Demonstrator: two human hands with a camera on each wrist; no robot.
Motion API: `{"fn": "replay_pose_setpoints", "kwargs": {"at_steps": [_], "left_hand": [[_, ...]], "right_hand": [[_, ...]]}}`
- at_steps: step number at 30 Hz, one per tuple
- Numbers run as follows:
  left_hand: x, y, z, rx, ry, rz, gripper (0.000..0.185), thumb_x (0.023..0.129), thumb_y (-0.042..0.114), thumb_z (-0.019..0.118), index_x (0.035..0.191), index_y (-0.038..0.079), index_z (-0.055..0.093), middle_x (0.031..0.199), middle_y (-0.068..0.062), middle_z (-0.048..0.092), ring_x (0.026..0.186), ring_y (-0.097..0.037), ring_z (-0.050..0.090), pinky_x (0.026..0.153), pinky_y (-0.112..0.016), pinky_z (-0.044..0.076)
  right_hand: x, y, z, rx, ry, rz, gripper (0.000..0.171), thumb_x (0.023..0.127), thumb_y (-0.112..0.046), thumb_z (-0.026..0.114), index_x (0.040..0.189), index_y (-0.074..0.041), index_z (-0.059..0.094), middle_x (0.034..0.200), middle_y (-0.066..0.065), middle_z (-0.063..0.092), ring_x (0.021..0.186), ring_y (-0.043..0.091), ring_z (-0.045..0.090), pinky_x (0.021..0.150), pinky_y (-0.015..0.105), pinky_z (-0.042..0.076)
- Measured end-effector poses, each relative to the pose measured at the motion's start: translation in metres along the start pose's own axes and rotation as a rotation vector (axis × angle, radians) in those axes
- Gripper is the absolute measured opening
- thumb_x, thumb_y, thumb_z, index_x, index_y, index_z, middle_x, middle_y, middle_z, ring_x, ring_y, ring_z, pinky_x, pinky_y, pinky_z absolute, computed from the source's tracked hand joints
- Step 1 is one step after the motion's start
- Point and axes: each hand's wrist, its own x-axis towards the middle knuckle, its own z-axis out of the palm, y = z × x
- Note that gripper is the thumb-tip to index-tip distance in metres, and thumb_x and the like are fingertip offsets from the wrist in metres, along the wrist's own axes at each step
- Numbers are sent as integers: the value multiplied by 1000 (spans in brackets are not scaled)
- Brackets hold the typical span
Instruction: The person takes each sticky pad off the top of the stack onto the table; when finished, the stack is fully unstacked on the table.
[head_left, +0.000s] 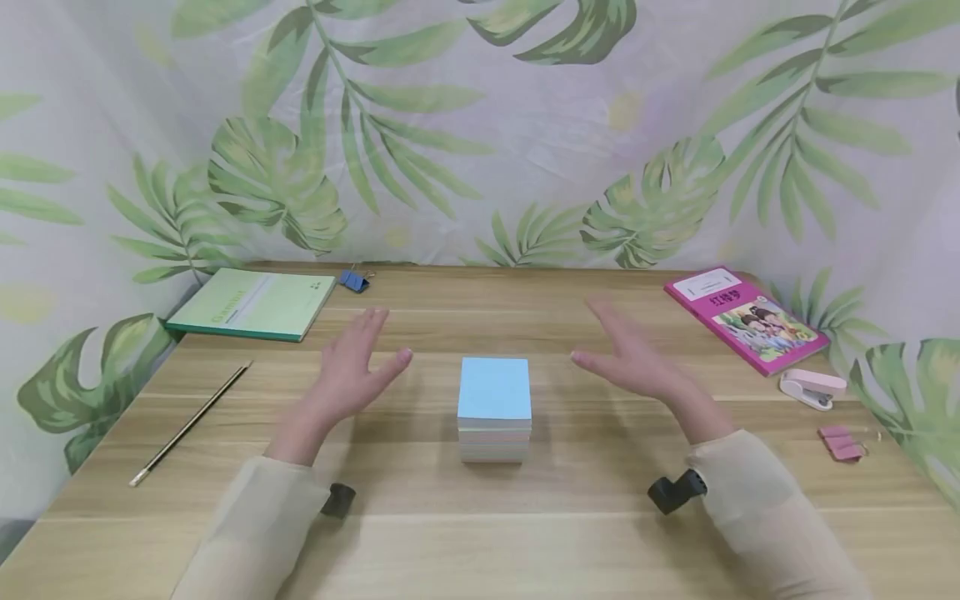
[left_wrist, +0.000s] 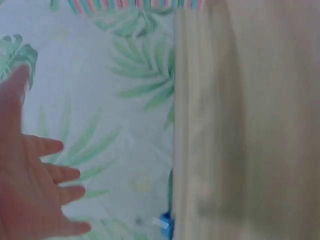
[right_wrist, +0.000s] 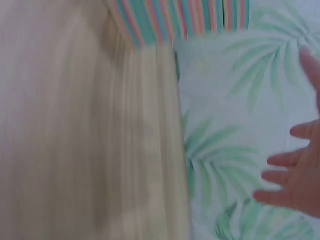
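Observation:
A thick block of pastel note paper [head_left: 494, 408] with a light blue top sheet stands at the middle of the wooden table [head_left: 480, 542]. My left hand [head_left: 352, 367] hovers to its left, fingers straight, palm turned toward the block. My right hand [head_left: 630, 358] hovers to its right in the same way. Neither hand touches the block, and both hold nothing. In the blurred wrist views, my left hand [left_wrist: 35, 190] and my right hand [right_wrist: 297, 170] show spread fingers against the leaf-print cloth.
A green notebook [head_left: 251, 304] and a blue binder clip [head_left: 354, 279] lie at the back left. A pencil [head_left: 191, 422] lies at the left. At the right are a pink book [head_left: 746, 318], a pink stapler [head_left: 810, 387] and pink clips [head_left: 842, 442]. Leaf-print cloth [head_left: 480, 125] walls the table.

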Motion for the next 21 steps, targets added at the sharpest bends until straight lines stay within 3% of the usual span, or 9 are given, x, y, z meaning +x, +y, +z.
{"fn": "replay_pose_setpoints", "kwargs": {"at_steps": [5,9,15,21], "left_hand": [[-13,15,20,-491,-44,83,78,78,30,62,139,20,13,139,-7,20,124,-26,20,97,-49,21],[-19,26,35,-713,-137,134,89,71,16,70,139,20,11,139,-8,20,124,-27,21,95,-49,25],[-28,46,48,-850,-287,67,93,69,9,71,139,15,10,138,-14,19,124,-29,20,95,-49,24],[-31,46,64,-931,-292,30,86,73,6,68,138,15,13,137,-13,23,124,-23,21,97,-42,24]], "right_hand": [[-6,-22,21,310,-126,-95,78,81,-31,60,139,-16,10,138,13,21,123,27,22,96,45,25],[-10,-40,37,491,-222,-129,84,77,-17,65,138,-11,9,138,15,20,123,29,22,95,45,28],[-14,-41,56,584,-243,-101,91,70,-16,73,137,-10,13,135,17,21,120,31,27,92,46,31],[-15,-33,68,678,-187,-123,83,69,-11,73,134,-9,21,130,18,29,115,32,34,90,46,34]]}}
